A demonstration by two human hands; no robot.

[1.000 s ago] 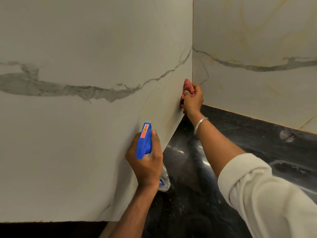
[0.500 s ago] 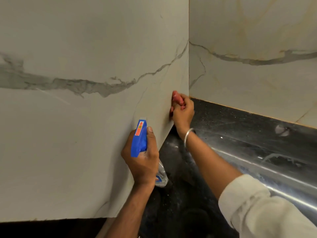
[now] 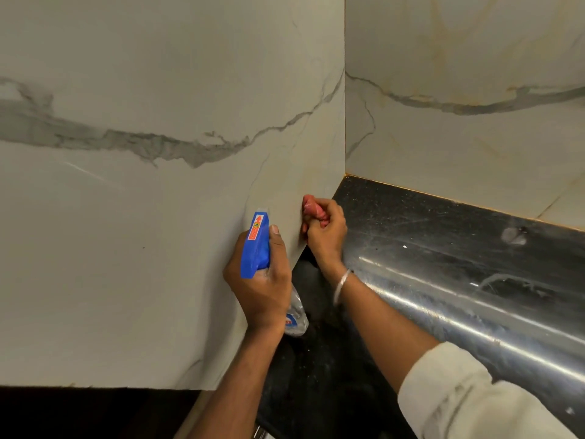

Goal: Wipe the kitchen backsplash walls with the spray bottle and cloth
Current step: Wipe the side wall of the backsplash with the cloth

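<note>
R hand grips cloth on wall, L hand grips spray bottle; press firm, overlap strokes to bottom edge.

A single wide-angle view from the person's head, facing forward and down into a corner; the left wall stands very near and fills over half the view; the far wall lies further off on the right; the dark bench runs below it, out to the near right.
</note>
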